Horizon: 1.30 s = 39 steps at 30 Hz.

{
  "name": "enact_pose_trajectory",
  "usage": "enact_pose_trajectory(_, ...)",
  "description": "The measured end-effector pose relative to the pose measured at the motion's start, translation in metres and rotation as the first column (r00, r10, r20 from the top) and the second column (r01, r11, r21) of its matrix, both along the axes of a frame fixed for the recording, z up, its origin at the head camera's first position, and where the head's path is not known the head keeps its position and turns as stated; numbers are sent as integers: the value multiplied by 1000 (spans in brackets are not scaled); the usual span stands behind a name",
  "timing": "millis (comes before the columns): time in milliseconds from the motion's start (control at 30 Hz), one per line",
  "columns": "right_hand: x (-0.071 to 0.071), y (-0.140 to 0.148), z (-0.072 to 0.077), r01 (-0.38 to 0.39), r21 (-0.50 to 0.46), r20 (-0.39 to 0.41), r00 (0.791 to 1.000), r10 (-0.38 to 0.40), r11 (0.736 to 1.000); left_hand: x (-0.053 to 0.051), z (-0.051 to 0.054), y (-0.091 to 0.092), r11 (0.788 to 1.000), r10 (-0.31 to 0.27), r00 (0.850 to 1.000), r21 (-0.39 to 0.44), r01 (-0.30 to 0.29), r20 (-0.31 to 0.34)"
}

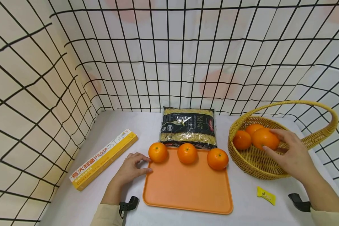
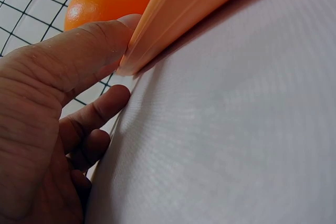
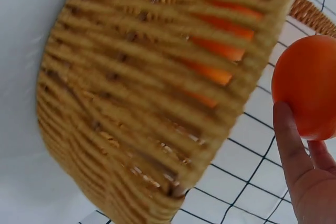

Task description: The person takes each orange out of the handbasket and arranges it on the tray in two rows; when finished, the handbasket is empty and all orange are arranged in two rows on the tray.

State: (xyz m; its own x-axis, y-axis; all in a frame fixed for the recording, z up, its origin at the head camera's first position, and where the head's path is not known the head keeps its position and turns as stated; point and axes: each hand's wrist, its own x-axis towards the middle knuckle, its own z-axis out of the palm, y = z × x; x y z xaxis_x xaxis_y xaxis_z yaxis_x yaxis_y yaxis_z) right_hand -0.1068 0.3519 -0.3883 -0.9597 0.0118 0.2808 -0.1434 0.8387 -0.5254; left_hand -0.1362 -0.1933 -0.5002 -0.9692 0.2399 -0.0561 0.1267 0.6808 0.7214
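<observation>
My right hand (image 1: 292,153) holds an orange (image 1: 265,138) between thumb and fingers over the wicker basket (image 1: 243,164); the right wrist view shows this orange (image 3: 307,85) above the rim level. Two more oranges (image 1: 242,140) lie inside the basket. At the upper left corner of the orange tray (image 1: 187,188), my left hand (image 1: 131,169) has thumb and fingers at the edge; in the left wrist view the thumb of that hand (image 2: 68,61) touches the tray (image 2: 178,9). Along the tray's far edge sit three oranges (image 1: 158,152), (image 1: 187,153), (image 1: 217,158) in a row.
A bag of pasta (image 1: 188,127) lies just behind the tray. A yellow and white pasta box (image 1: 103,160) lies at the left. Near the basket's front is a small yellow packet (image 1: 266,195). Black wire grid (image 1: 182,64) stands around the back and sides.
</observation>
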Motion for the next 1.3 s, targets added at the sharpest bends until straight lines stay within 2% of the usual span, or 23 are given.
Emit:
enact_pose_trajectory(233,10,-15,4,-29,-53,-14,999,28,998,1,-1,0,1000,11,1000,-15,-11,13)
enact_pose_trajectory(633,22,-51,13,-140,-127,-48,990,135,982,1,-2,-1,1000,6,1000,-10,-6,13)
enact_pose_trajectory(1033,39,-99,17,-295,-203,-72,955,286,934,1,-1,0,1000,7,1000,-9,-6,22)
enact_pose_trajectory(1300,44,-122,6,-366,-213,-80,931,357,906,0,0,0,1000,4,1000,-3,-4,17)
